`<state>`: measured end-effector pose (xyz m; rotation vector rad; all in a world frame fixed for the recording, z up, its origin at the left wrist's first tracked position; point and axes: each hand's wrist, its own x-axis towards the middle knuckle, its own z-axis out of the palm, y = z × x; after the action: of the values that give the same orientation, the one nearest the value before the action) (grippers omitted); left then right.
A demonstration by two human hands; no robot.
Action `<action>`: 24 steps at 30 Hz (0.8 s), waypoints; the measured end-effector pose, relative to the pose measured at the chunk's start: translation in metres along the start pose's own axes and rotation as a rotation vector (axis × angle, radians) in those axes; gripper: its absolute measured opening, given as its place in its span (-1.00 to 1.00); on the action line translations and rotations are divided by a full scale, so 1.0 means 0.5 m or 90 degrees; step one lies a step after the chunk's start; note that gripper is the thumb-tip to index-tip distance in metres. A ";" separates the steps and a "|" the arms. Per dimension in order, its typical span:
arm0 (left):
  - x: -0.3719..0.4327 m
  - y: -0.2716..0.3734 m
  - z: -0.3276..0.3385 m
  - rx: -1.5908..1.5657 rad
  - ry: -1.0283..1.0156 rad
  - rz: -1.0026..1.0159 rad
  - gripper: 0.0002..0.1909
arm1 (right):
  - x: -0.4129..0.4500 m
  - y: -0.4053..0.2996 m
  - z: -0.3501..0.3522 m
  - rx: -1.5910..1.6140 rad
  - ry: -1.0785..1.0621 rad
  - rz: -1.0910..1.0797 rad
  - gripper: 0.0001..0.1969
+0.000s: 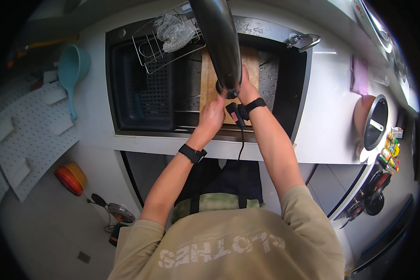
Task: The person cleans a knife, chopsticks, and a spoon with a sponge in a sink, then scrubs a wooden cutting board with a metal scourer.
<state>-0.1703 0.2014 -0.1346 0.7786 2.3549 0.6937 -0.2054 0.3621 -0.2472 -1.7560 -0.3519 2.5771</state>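
A wooden board [211, 66] stands or lies within the dark kitchen sink [273, 126], partly behind the thick dark faucet [227, 42]. My left hand [212, 114] is over the board's near part, its fingertips by the faucet's end. Just right of the faucet, my right hand [246, 85] reaches over the board, and most of its fingers are hidden. Whether either hand grips something cannot be told. Both wrists wear black bands. A small black device with a cable [235, 114] hangs at the right wrist.
Across the sink's left part sits a wire rack [150, 66] holding crumpled clear mesh or wrap [173, 33], above a dark perforated basket [154, 105]. A teal ladle [73, 66] hangs or lies at left. A pot [367, 119] and a pink cloth [359, 75] are on the right.
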 end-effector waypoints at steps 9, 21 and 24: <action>-0.013 -0.004 -0.038 -0.139 -0.006 -0.010 -0.83 | -0.048 -0.078 -0.049 0.006 -0.006 -0.004 -0.42; 0.026 -0.035 0.033 -0.734 -0.158 -0.224 -0.84 | -0.265 -0.019 -0.050 0.033 -0.385 0.041 -0.46; 0.031 -0.020 0.008 -0.760 -0.125 -0.264 -0.75 | -0.250 -0.020 -0.073 0.076 -0.448 0.030 -0.53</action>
<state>-0.1816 0.2059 -0.1489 -0.1657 1.4184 1.4791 -0.1264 0.3625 -0.1434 -0.7780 -0.1417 3.0881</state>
